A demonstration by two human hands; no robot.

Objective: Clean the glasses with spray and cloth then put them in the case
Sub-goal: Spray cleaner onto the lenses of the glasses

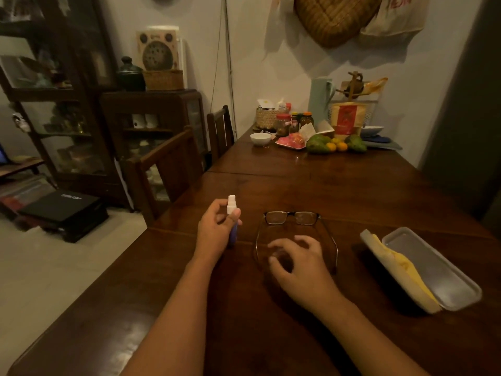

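Black-framed glasses [291, 217] stand on the wooden table [325, 180] with the temples unfolded toward me. My left hand [217, 229] grips a small spray bottle [232, 203], white nozzle up and blue body below, just left of the glasses. My right hand [296, 264] hovers low between the two temples, blurred, with fingers loosely curled downward. A faint roundish shape sits under the fingers; I cannot tell whether they hold it. An open grey glasses case [423, 240] lies at the right with a yellow cloth [401, 264] lying along its near half.
At the table's far end stand jars, a white bowl [260, 138], a pink plate, mangoes and oranges [336, 145]. Two wooden chairs [173, 164] stand along the left side. Dark cabinets line the left wall, and a black box [65, 210] lies on the floor.
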